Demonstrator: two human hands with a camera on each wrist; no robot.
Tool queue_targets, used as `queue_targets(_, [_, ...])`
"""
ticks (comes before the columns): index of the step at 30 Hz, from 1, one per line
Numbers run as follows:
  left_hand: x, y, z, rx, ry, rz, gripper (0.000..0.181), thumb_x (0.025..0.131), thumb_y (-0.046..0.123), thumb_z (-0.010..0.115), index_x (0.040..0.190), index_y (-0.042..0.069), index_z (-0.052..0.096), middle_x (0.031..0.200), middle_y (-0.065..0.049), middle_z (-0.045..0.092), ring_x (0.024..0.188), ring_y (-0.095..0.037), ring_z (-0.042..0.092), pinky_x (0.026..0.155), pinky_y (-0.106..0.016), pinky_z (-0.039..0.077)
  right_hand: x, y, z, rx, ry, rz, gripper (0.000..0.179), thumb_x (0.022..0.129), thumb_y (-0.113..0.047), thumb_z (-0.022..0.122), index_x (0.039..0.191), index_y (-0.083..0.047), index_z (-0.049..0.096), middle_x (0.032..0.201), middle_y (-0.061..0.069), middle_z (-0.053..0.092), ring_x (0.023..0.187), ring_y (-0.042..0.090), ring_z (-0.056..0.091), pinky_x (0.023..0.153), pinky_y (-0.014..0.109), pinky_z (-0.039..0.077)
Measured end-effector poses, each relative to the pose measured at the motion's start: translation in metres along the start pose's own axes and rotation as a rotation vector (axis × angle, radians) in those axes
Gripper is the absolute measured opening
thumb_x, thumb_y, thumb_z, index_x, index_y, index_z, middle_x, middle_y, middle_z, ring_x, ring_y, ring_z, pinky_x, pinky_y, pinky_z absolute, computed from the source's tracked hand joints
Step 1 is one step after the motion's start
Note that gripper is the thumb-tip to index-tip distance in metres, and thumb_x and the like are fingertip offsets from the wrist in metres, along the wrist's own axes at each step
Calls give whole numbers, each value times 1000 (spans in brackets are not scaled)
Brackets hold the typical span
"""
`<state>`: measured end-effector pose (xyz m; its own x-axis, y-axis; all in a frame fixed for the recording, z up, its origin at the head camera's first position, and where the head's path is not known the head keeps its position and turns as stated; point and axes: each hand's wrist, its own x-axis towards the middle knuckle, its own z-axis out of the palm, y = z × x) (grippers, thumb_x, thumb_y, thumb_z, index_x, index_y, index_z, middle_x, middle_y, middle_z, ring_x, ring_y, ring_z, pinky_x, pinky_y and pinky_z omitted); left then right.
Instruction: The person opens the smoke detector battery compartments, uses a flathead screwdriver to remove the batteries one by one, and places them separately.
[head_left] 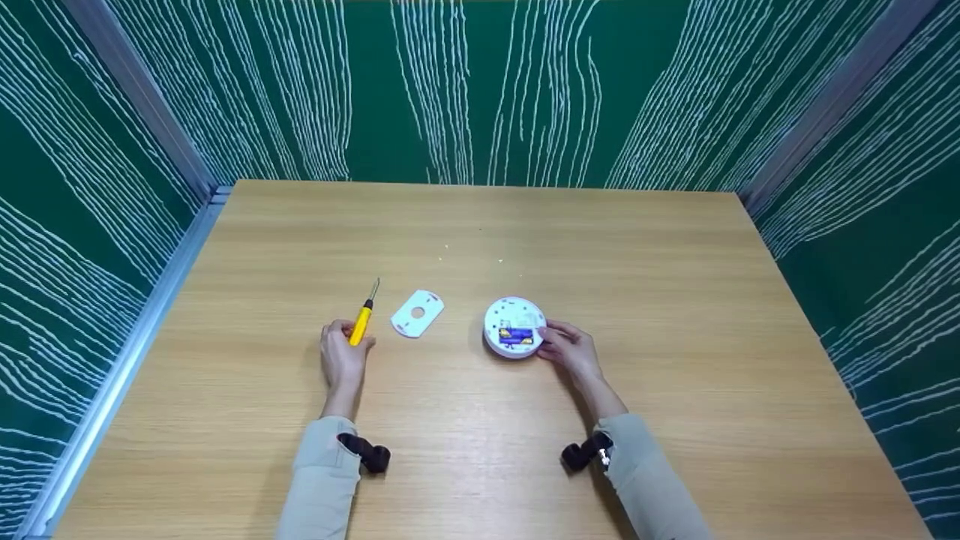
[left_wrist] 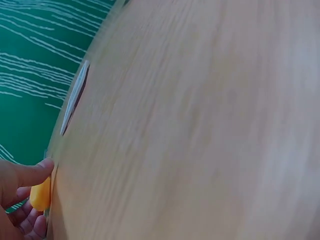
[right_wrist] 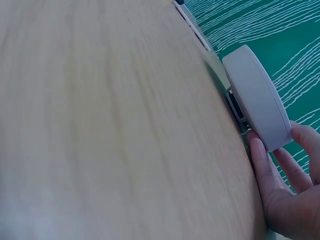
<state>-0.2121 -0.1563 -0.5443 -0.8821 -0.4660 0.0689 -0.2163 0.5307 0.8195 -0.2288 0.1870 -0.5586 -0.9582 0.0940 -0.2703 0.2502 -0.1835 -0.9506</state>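
My left hand [head_left: 345, 360] holds a screwdriver [head_left: 361, 324] by its yellow handle, the metal shaft pointing away. In the left wrist view the thumb and fingers [left_wrist: 31, 175] close round the yellow handle [left_wrist: 40, 194]. My right hand [head_left: 573, 351] grips the right edge of a round white smoke alarm [head_left: 510, 309]. Two blue batteries [head_left: 516, 336] show in its upward face. From the right wrist view, the alarm's side [right_wrist: 255, 97] is seen between thumb and fingers, with a dark part under it. Between the hands lies a flat white mounting plate [head_left: 411, 321] with a round hole.
A wooden table [head_left: 480, 420] carries everything. Small white specks lie beyond the smoke alarm. Green walls [head_left: 480, 90] with white lines stand behind and at both sides, and a metal rail [head_left: 120, 375] runs along the left. Each wrist wears a black camera [head_left: 373, 457].
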Motion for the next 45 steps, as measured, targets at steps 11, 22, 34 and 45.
queue_targets(11, [0,0,0,20,-20,-43,31,75,2,69,102,-4,55,95,-16,50,88,-29,50,78,-40,42,-1,0,0,11,-4,-5,40,80,-4,62,116,10,50,82,8,63,66,17,63,67,31,53])
queue_targets(22, [3,-1,0,22,29,-64,24,78,1,63,101,-4,58,93,-16,53,86,-28,52,77,-38,44,-2,0,0,12,6,-11,39,80,-3,62,115,10,51,81,8,64,65,16,62,65,31,53])
queue_targets(34, [-1,1,-4,-47,98,-23,22,82,8,62,102,-2,60,95,-14,55,88,-26,52,80,-37,44,0,2,0,-14,18,-8,38,80,-5,63,115,8,52,82,8,63,64,16,62,64,30,53])
queue_targets(45, [-5,12,-6,-218,180,29,20,81,9,64,98,-2,63,95,-12,58,80,-20,53,67,-27,47,0,3,0,-11,21,0,39,80,-5,63,115,8,52,82,8,64,64,15,61,64,29,53])
